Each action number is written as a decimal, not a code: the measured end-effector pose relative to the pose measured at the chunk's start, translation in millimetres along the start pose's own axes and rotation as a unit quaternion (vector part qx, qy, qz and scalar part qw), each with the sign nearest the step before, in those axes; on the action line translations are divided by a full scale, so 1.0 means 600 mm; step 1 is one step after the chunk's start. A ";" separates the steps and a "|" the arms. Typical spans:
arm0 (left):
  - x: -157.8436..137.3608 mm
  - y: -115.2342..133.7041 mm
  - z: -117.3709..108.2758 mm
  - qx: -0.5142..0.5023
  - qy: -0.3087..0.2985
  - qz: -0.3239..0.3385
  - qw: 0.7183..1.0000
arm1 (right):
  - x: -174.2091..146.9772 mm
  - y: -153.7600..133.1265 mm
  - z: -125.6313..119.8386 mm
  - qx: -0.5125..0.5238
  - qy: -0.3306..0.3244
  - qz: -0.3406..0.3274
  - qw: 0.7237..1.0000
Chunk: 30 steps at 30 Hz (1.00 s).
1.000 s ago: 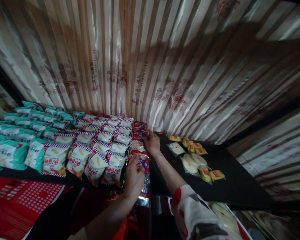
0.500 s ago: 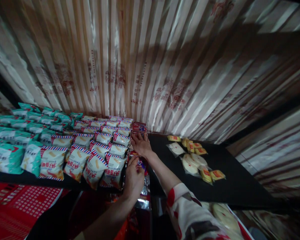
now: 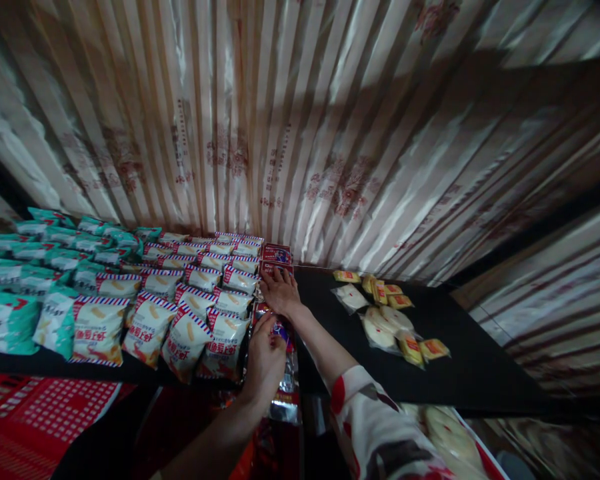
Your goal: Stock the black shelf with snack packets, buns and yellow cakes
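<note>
A column of dark red shiny snack packets (image 3: 276, 254) runs front to back on the black shelf. My right hand (image 3: 280, 291) rests on the packets in the middle of this column, palm down with fingers stretched toward the back. Just in front of it, my left hand (image 3: 266, 353) has its fingers curled on a red and purple packet (image 3: 283, 333), gripping it near its upper end. A silver-edged packet (image 3: 285, 407) lies at the column's front end, over the shelf's edge. Both hands partly hide the packets beneath them.
White and red snack bags (image 3: 185, 340) stand in rows left of the column, with teal bags (image 3: 10, 320) farther left. Round flat cakes (image 3: 385, 327) and small yellow packets (image 3: 435, 349) lie to the right. A red basket (image 3: 45, 413) sits below; a pleated curtain (image 3: 240, 120) hangs behind.
The view has shifted slightly. Both hands stay at nearly the same spots on the packets, with no clear change of grip.
</note>
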<state>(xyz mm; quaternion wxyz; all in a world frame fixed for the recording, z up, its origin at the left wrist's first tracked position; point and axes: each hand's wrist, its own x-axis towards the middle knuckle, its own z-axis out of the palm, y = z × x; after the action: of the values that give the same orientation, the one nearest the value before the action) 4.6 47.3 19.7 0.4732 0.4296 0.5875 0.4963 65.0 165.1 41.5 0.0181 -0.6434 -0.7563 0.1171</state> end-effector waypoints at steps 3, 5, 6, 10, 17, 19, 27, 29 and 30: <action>0.000 0.004 -0.001 0.008 0.001 0.006 1.000 | 0.005 0.001 -0.002 -0.004 0.003 0.001 1.000; 0.000 0.009 -0.003 0.016 0.000 0.005 1.000 | 0.007 0.002 -0.002 -0.003 0.000 -0.002 1.000; -0.001 0.012 -0.003 0.019 -0.001 0.003 1.000 | 0.008 0.003 -0.002 -0.001 -0.001 -0.006 1.000; -0.002 0.020 -0.006 0.010 0.000 -0.003 1.000 | 0.006 0.002 -0.001 0.009 0.035 -0.024 0.999; -0.013 0.029 -0.021 -0.001 0.022 0.023 0.999 | -0.034 0.004 -0.026 0.102 0.226 -0.070 0.966; -0.032 0.032 -0.036 -0.019 0.006 0.025 0.999 | -0.080 0.001 -0.034 0.182 0.280 -0.094 0.938; -0.177 -0.060 -0.139 -0.046 0.033 0.012 0.998 | -0.357 -0.043 0.038 0.328 0.171 -0.346 0.862; -0.202 -0.117 -0.162 -0.027 0.043 -0.035 0.998 | -0.395 -0.055 0.093 0.314 0.081 -0.339 0.883; -0.208 -0.146 -0.172 -0.022 0.037 -0.074 0.996 | -0.405 -0.061 0.126 0.306 0.021 -0.309 0.900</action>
<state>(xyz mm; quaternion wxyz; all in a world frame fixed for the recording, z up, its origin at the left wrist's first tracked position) -77.1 -104.7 -44.7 0.4963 0.3556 0.6235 0.4882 57.8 -89.3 5.5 0.2652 -0.3424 -0.8436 0.3175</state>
